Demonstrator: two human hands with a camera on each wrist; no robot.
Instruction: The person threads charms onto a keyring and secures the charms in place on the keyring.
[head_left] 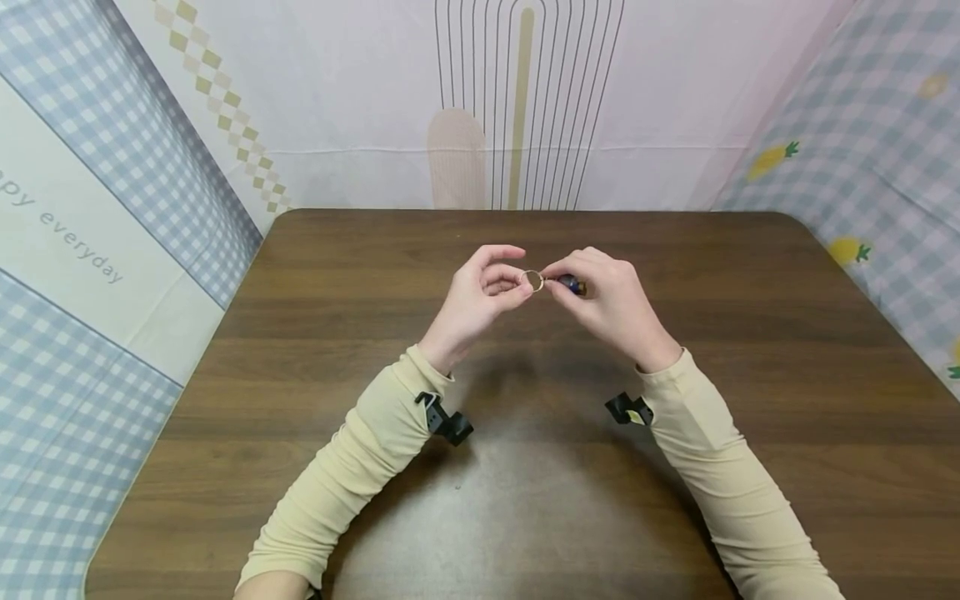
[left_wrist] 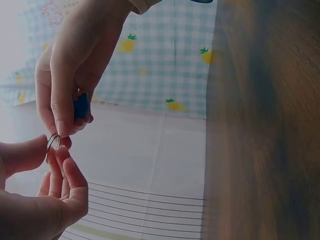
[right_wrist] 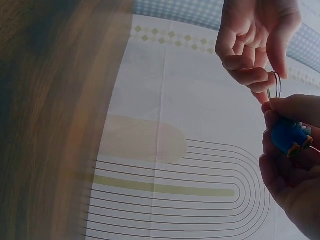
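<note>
Brown wooden table (head_left: 525,517), patterned cloth walls (head_left: 112,208)

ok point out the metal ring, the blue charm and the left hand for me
metal ring (head_left: 533,281), head view, on the wire loop between the fingertips
blue charm (right_wrist: 287,137), right wrist view, on its blue body
left hand (head_left: 476,300), head view, on the palm; it pinches the ring

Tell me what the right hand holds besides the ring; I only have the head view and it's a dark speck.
Observer: The right wrist view shows a small blue charm with orange bits, tucked in the right hand.
Operator: Say who has the ring.
Observer: In the left wrist view, the left hand pinches the metal ring between thumb and fingertips; a right fingertip touches it too.
Operator: Confirm nothing touches the table.
Observer: The wrist views show both hands in the air, beside the wooden table.
</note>
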